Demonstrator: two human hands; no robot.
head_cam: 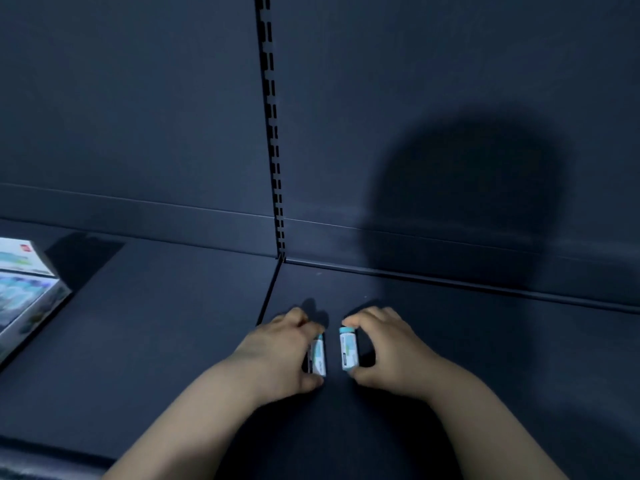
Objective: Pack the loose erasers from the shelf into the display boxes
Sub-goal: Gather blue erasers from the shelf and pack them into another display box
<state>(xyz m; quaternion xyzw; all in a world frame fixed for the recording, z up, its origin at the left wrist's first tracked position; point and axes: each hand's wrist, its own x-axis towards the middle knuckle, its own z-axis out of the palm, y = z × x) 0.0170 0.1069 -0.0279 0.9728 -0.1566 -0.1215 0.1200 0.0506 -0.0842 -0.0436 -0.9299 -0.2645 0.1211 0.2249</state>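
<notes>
Pointing lengthwise away from the person, two small sleeved erasers sit side by side, near each other but apart, low over the dark shelf (173,323), just right of the seam between its two boards. The right eraser (347,349) shows plainly: a white printed sleeve with a teal end at the far tip. The left eraser (319,356) is half hidden behind fingers, with only a strip of sleeve showing. Whether either one rests on the shelf or is lifted just clear of it, I cannot tell.

The right hand (388,348) has a narrow grip holding its eraser end to end, with fingertips curled over the teal end and the thumb against the near end. The left hand (280,351) does much the same, its grip closed round the left eraser.

These pieces look very light, firm with a little give, and not fragile. The smooth sleeve is probably the slippery part, and an end-to-end pinch may let an eraser pivot. Taking hold across the long sides would likely steady each one better for slotting into a row.

The display box (24,292) stands well apart at the far left edge of the shelf, its printed card and pale contents too blurred to read. Behind everything rise the dark back panel (138,116) and a slotted upright (272,133), with the person's shadow (467,202) cast to the right.
</notes>
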